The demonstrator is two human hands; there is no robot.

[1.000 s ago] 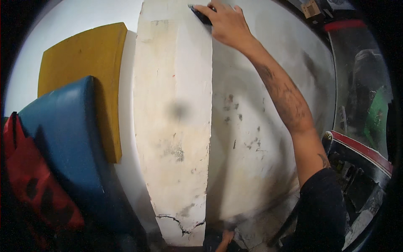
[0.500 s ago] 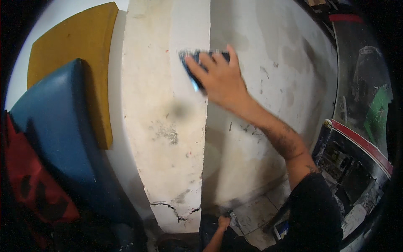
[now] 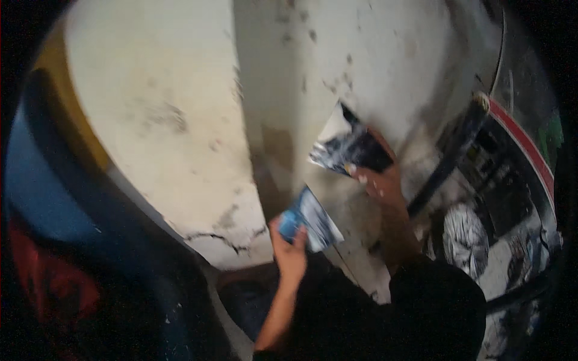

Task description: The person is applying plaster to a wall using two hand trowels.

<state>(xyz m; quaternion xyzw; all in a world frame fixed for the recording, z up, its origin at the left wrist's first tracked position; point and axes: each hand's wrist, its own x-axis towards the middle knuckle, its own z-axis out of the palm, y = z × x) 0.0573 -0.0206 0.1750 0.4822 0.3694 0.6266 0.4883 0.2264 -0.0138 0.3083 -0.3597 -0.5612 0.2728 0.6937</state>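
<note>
My right hand (image 3: 385, 177) is closed on a broad dark putty knife (image 3: 346, 144), whose wide blade is smeared with whitish paste. White specks show on the fingers. Lower and to the left, my left hand (image 3: 290, 249) grips a second putty knife (image 3: 319, 225) with a blue grip and a light, streaked blade. The two blades are apart, one above the other, in front of the stained wall (image 3: 385, 66). Left of my hands stands a cream pillar (image 3: 174, 162) with dark scuffs and a jagged crack (image 3: 220, 240) near its foot.
At the left, a blue padded panel (image 3: 48, 180) leans by a yellow board (image 3: 54, 66), with red cloth (image 3: 54, 271) below. On the right are a dark framed piece with a red-edged rim (image 3: 524, 144) and a crumpled pale bag (image 3: 466, 240).
My right hand has come down from the pillar's upper part with its putty knife. My left hand has risen, bringing its putty knife into clear sight. The view has tilted down and right.
</note>
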